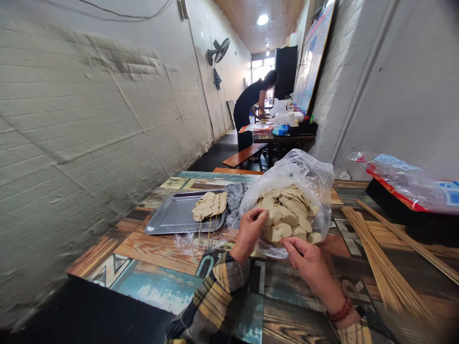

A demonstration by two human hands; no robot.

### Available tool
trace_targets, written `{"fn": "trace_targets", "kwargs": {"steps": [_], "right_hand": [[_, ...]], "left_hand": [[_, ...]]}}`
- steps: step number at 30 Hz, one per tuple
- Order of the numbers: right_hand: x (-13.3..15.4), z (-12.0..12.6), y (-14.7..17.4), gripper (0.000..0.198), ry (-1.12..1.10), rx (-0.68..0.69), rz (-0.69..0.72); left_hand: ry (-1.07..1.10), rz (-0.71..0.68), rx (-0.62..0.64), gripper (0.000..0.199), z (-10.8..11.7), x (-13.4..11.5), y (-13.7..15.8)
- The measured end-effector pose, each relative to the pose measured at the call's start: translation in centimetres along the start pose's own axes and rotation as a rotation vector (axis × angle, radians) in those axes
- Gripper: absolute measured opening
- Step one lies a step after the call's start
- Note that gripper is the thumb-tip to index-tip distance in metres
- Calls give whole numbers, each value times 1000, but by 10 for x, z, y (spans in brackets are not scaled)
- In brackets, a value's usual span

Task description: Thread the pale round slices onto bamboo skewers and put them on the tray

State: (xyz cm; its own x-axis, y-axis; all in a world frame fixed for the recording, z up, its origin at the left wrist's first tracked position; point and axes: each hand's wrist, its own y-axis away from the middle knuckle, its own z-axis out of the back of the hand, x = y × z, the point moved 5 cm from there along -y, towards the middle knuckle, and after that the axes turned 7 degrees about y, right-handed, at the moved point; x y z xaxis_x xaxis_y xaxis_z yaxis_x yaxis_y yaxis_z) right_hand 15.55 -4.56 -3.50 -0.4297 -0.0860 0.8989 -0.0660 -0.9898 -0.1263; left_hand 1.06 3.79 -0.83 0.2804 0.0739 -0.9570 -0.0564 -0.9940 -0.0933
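A: In the head view, where are the hands?
B: The left hand (pixel 247 231) is closed, with thumb and fingers pinching at the left side of the pale slices (pixel 289 210). The right hand (pixel 308 263) pinches at the near edge of a front slice; whether a stick is also between its fingertips, I cannot tell.
A: And the slices, where do they lie?
B: Inside the clear plastic bag (pixel 310 167). Its mouth opens toward the near side, and its rim stands high at the far side.
A: How much room is at the left?
B: The metal tray (pixel 172 212) is there, well apart from the left hand. The skewered slices (pixel 210 205) lie at its right end, and their sticks (pixel 209 231) pass over its near edge. Between the tray and the left edge of the table (pixel 154 282), the patterned surface shows.
A: At the right?
B: The bundle of skewers (pixel 376 263) lies near the right forearm, so the way is narrower. Farther right, the plastic package (pixel 405 184) sits upon a black container (pixel 390 203).
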Motion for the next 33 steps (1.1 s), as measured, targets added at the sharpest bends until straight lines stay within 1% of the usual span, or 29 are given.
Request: {"fn": "trace_targets", "kwargs": {"steps": [4,12,19,21,26,30,33], "right_hand": [[1,0,0,43,5,-7,-7],[2,-1,0,43,-20,-24,-6],[1,-1,-2,42,-106,-27,-32],[1,-2,-3,41,-137,-18,-35],[0,-1,-4,41,-195,-20,-28],[1,0,-4,42,-172,-21,-8],[3,1,-4,41,-136,-30,2]], "left_hand": [[-95,-56,-8,19,2,0,-2],[-101,5,32,28,2,3,-3],[-98,35,64,29,-2,7,-2],[-35,72,72,29,-4,9,-2],[237,219,104,36,-9,13,2],[335,342,164,40,-18,14,9],[396,386,142,41,-22,14,13]]}}
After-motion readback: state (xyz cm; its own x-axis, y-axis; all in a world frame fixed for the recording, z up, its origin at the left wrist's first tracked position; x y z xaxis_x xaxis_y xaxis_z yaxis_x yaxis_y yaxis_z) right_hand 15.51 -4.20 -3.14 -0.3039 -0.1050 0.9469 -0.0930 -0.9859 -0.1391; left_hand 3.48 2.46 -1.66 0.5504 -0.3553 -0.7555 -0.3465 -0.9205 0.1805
